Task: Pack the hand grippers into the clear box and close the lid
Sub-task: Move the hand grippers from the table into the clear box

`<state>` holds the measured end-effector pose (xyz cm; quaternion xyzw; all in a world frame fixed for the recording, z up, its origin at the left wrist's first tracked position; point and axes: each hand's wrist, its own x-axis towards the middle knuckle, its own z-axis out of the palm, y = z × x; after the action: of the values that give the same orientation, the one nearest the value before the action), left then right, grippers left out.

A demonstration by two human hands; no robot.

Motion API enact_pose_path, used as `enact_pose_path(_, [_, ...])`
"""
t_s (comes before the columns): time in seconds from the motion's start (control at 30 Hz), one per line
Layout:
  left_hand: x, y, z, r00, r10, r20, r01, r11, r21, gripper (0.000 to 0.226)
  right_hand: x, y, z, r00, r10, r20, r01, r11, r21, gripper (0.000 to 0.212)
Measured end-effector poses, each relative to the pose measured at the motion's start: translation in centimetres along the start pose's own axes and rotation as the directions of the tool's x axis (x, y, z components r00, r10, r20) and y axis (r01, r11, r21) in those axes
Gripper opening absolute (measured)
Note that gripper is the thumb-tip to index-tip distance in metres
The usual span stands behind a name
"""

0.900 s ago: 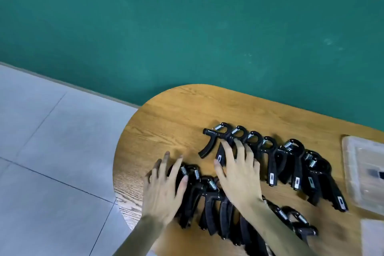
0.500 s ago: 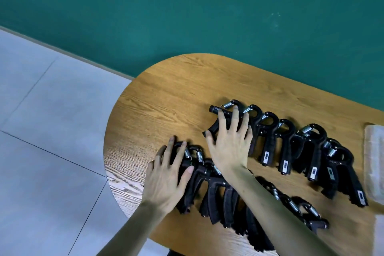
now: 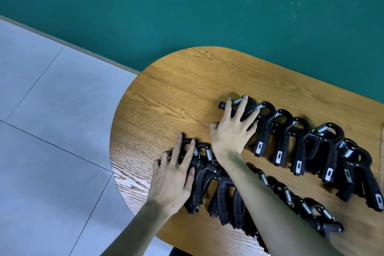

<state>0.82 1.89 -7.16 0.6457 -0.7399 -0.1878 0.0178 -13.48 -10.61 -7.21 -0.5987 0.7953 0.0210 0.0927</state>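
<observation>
Several black hand grippers with metal springs lie in two slanted rows on the wooden table (image 3: 176, 97): a far row (image 3: 299, 151) and a near row (image 3: 224, 197). My right hand (image 3: 232, 133) lies flat, fingers spread, on the leftmost gripper of the far row (image 3: 249, 104). Over the leftmost gripper of the near row (image 3: 199, 189) rests my left hand (image 3: 172, 178), fingers also apart. Neither hand has lifted anything. My right forearm hides the middle of the near row. Only a thin pale sliver at the right edge may be the clear box.
The table's rounded left end hangs over a grey tiled floor (image 3: 52, 131). A green wall (image 3: 187, 6) runs behind the table. Bare wood shows beyond the far row and left of both hands.
My right hand has reached farther onto the left end of the far row. The left hand stayed on the near row. The view shifted, and the clear box slid out at the right.
</observation>
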Motion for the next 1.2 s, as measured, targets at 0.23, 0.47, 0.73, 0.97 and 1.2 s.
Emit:
enact_pose_path(0.23, [-0.2, -0.1, 0.0, 0.999, -0.035, -0.01, 0.035, 0.999, 0.042, 0.082, -0.5, 1.4, -0.6, 0.997, -0.077, -0.005, 0.077, 0.997, -0.027, 0.08])
enact_pose_path(0.47, [0.2, -0.2, -1.0, 0.994, -0.082, -0.073, 0.088, 0.993, 0.076, 0.078, -2.0, 3.3, -2.0, 0.984, -0.17, -0.046, 0.168, 0.985, -0.046, 0.084])
enact_pose_path(0.73, [2.8, 5.1, -3.7, 0.984, -0.088, -0.157, 0.097, 0.994, 0.051, 0.073, -6.1, 8.3, -6.0, 0.979, -0.129, -0.16, 0.133, 0.991, 0.018, 0.078])
enact_pose_path(0.97, [2.8, 13.9, -5.3, 0.979, -0.004, -0.203, 0.009, 1.0, 0.023, 0.068, -9.7, 15.0, -9.7, 0.974, -0.059, -0.22, 0.075, 0.995, 0.064, 0.08])
enact_pose_path(1.2, [0.3, 27.0, -6.0, 0.964, 0.06, -0.261, -0.071, 0.997, -0.036, 0.065, -12.9, 25.0, -15.8, 0.939, 0.009, -0.344, 0.037, 0.991, 0.126, 0.079])
